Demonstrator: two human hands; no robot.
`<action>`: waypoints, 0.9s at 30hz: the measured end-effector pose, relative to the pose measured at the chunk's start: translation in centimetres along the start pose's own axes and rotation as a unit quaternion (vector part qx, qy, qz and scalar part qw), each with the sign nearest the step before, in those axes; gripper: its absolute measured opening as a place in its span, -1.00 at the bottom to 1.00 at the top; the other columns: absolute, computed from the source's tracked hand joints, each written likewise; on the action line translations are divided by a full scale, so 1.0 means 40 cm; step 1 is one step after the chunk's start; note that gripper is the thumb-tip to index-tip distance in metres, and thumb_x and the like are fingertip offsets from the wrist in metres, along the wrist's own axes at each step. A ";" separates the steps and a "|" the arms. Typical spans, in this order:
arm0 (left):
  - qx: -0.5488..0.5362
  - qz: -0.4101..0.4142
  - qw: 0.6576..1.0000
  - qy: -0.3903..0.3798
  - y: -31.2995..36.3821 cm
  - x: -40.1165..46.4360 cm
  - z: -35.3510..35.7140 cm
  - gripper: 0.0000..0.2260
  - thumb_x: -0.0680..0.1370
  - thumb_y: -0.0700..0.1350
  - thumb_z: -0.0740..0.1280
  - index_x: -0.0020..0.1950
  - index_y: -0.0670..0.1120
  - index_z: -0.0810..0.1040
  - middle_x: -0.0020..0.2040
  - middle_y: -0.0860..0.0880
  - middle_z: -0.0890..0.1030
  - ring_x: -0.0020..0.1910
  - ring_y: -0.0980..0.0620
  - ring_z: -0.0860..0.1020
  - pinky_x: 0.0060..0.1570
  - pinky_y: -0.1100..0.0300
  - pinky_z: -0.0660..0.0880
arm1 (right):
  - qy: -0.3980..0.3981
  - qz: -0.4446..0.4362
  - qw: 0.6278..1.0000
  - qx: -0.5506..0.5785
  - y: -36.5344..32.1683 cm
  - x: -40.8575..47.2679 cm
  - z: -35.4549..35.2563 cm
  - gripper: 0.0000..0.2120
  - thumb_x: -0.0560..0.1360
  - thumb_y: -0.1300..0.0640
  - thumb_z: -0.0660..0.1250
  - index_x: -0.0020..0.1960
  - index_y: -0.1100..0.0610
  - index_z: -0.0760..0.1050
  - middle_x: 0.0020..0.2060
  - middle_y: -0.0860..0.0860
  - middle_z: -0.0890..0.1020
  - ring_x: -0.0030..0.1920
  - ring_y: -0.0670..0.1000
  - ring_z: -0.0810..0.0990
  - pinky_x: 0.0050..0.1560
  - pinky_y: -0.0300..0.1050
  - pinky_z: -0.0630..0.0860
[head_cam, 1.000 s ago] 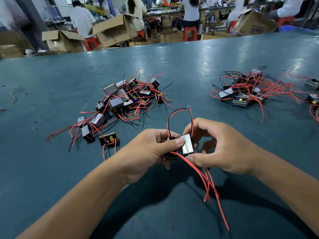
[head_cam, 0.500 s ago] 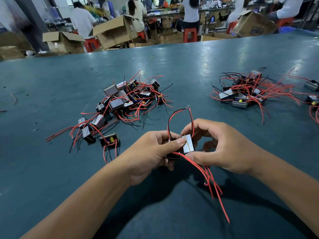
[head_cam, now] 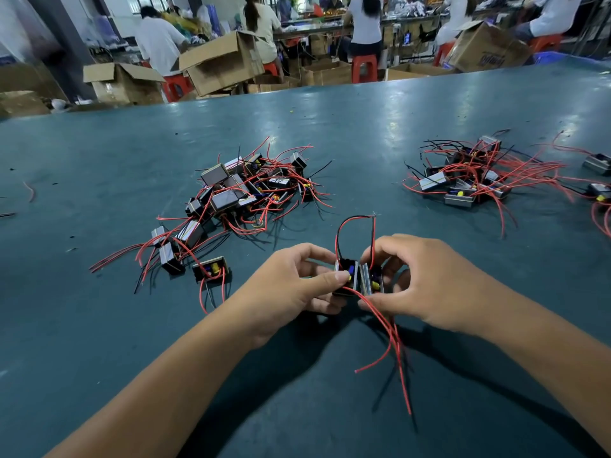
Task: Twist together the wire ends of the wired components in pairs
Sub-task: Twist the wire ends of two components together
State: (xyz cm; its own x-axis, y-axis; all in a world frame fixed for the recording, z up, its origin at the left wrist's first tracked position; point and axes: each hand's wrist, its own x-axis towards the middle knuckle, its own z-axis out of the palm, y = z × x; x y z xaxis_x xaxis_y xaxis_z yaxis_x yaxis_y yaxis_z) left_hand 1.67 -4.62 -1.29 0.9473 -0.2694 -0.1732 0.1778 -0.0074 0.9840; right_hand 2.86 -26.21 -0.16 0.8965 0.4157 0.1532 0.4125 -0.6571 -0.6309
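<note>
Holding two components side by side above the bench (head_cam: 99, 325), the left hand (head_cam: 291, 292) pinches one (head_cam: 345, 276), the right hand (head_cam: 426, 285) the other (head_cam: 372, 280). Their joined loop (head_cam: 355, 223) looks twisted already; next, likely set the pair down.

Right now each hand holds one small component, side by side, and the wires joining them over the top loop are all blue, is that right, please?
Not quite. The left hand and right hand do each hold one component, side by side, but the loop of wires over them is red and black, not blue, as the head view shows.
</note>
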 end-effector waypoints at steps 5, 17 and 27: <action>0.060 0.045 0.997 0.030 -0.007 0.006 0.009 -0.74 0.42 -0.18 0.54 0.03 -0.18 0.56 -0.24 -0.09 0.64 -0.32 -0.03 0.63 -0.34 0.21 0.59 | 0.018 -0.014 1.000 -0.018 -0.010 -0.004 0.011 -0.55 0.29 -0.13 0.58 0.12 -0.10 0.54 -0.07 -0.16 0.59 -0.09 -0.19 0.57 -0.05 -0.30 0.47; 0.075 0.061 0.994 0.045 -0.014 0.012 0.016 -0.63 0.41 -0.01 0.52 0.06 -0.22 0.57 -0.19 -0.11 0.68 -0.26 0.00 0.64 -0.23 0.18 0.61 | 0.056 -0.039 0.994 -0.085 -0.018 -0.005 0.009 -0.69 0.36 -0.12 0.52 -0.03 0.04 0.56 -0.16 -0.07 0.57 -0.12 -0.03 0.54 -0.07 -0.05 0.48; 0.228 0.118 0.961 0.104 -0.013 0.014 -0.002 -0.94 0.56 -0.12 0.44 -0.03 -0.06 0.58 -0.22 -0.02 0.66 -0.26 -0.05 0.65 -0.26 0.11 0.64 | 0.090 0.132 0.974 -0.158 0.073 0.028 -0.094 -0.65 0.31 -0.12 0.57 -0.12 0.07 0.53 -0.18 0.02 0.56 -0.18 0.06 0.52 -0.20 -0.06 0.44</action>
State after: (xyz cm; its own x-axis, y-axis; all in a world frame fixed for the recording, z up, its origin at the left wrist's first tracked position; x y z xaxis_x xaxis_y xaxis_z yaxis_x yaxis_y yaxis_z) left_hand 2.13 -4.70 -1.89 0.9880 -0.1178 0.1000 -0.1396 -0.4033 0.9044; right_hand 5.67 -30.03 1.03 0.9802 0.1082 0.1658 0.1676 -0.8992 -0.4042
